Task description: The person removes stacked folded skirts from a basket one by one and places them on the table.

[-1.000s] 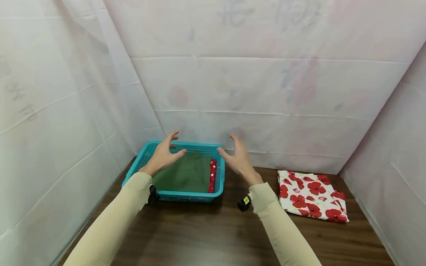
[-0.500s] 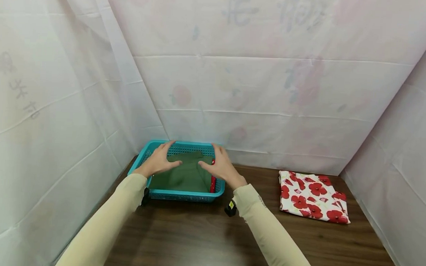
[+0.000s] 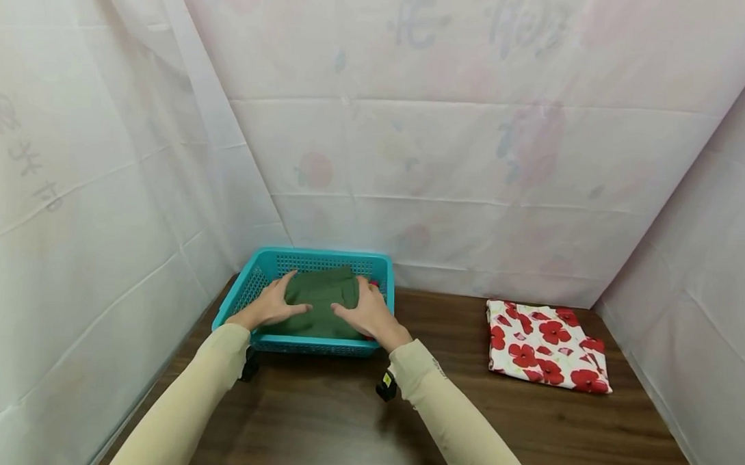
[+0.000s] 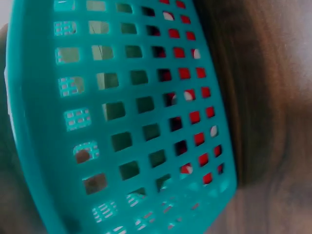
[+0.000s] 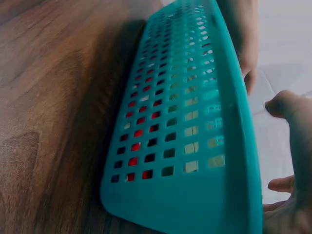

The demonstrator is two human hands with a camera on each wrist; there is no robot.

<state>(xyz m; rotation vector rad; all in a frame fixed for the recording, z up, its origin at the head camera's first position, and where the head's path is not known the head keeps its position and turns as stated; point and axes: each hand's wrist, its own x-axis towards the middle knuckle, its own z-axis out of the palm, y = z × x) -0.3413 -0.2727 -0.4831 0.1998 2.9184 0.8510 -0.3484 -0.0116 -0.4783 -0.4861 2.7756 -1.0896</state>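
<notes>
Folded dark green cloth [image 3: 319, 302] lying inside the teal perforated plastic basket [image 3: 322, 258], at the back left of the dark wooden table [image 3: 353, 423]. Left hand [image 3: 266, 309] flat on the cloth's near left part, fingers straight and spread, gripping nothing. Right hand [image 3: 365, 314] flat on the cloth's near right part, fingers straight too, thumb pointing toward the left hand, pressing rather than pinching. Red cloth with white dots [image 3: 375, 285] just peeking out at the basket's right inner wall, beside the green one; red also showing through the basket's wall [image 4: 146, 126] holes from the left wrist view. From the right wrist view, basket wall [image 5: 185, 126] close up, fingertips [image 5: 287, 105] beyond the rim. Cream sleeves [image 3: 207, 377] over both forearms. Well apart to the right, folded white cloth with red flowers [image 3: 544, 344] on the table. Pale sheeting [image 3: 443, 146] hung all round.
</notes>
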